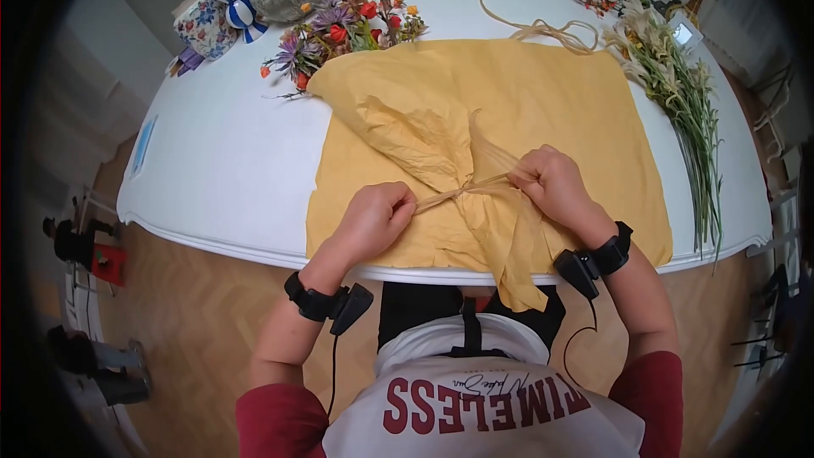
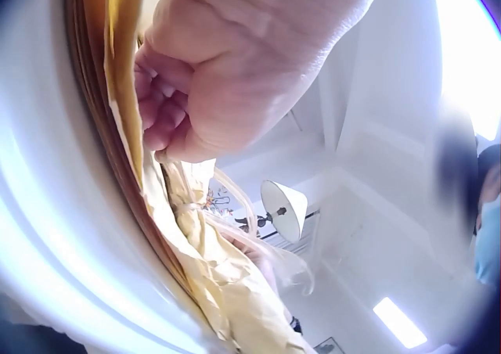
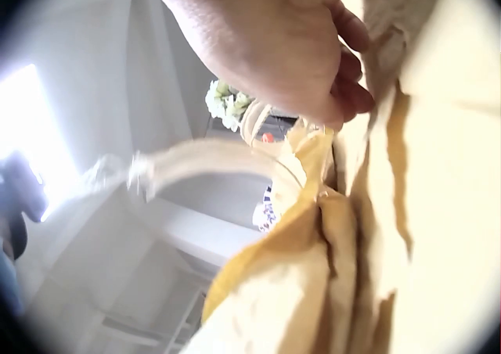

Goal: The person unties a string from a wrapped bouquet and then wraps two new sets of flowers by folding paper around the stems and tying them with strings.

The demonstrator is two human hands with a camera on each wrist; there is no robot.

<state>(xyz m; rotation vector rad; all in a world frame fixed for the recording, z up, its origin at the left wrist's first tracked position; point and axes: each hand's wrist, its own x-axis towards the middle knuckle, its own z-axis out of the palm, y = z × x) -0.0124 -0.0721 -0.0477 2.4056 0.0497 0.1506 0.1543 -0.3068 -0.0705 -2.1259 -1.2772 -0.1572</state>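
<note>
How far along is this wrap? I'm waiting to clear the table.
Done: yellow paper gathered into a cone, raffia around its neck. In hand: left hand and right hand pull the raffia ends. Left: loose lily stems lie unwrapped.

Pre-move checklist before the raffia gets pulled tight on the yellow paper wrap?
1. Left hand grips one raffia end: ok.
2. Right hand grips the other end: ok.
3. Raffia strand crosses the gathered neck of the yellow paper wrap: ok.
4. Knot formed: cannot tell, hidden in folds.
5. Wrap lies on the white table, tail hanging over the near edge: ok.
6. Loose flower stems lie apart from the hands: ok.
</note>
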